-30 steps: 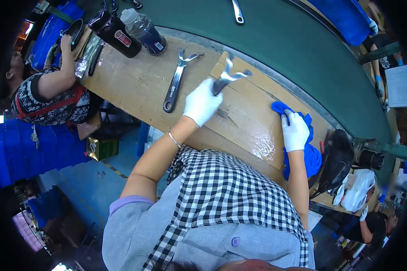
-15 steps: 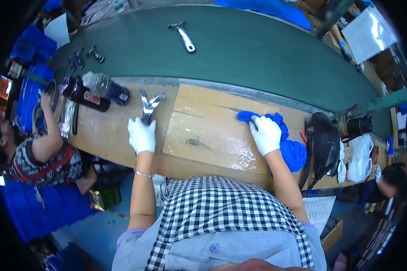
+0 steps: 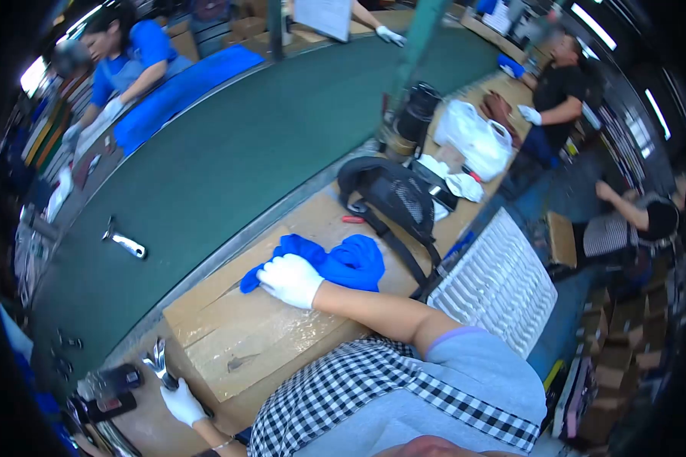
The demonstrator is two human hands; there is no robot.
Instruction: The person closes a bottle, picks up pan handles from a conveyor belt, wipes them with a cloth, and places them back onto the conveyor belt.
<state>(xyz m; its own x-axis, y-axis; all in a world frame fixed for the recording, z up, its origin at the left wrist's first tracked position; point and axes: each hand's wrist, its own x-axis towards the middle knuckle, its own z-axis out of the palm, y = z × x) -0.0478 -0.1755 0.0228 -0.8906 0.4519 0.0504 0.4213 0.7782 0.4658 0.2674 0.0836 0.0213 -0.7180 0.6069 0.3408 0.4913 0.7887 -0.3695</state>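
My left hand, in a white glove, is at the lower left of the board with its fingers closed over the dark handle of a shiny, fork-headed metal tool. The forked end sticks out beyond the fingertips; the glove hides part of the handle. At the centre, my right hand, also gloved in white, has its curled fingers on a bunched blue cloth lying on the board.
A brown worktop borders a green belt carrying another metal tool. Bottles stand at lower left. Beyond the cloth are a black bag and a white plastic bag. Several people are around the belt and at right.
The head view has swung right. My left hand, earlier raised with a forked tool, is now low at the spot where the other tool lay. My right hand has stayed on the blue cloth.
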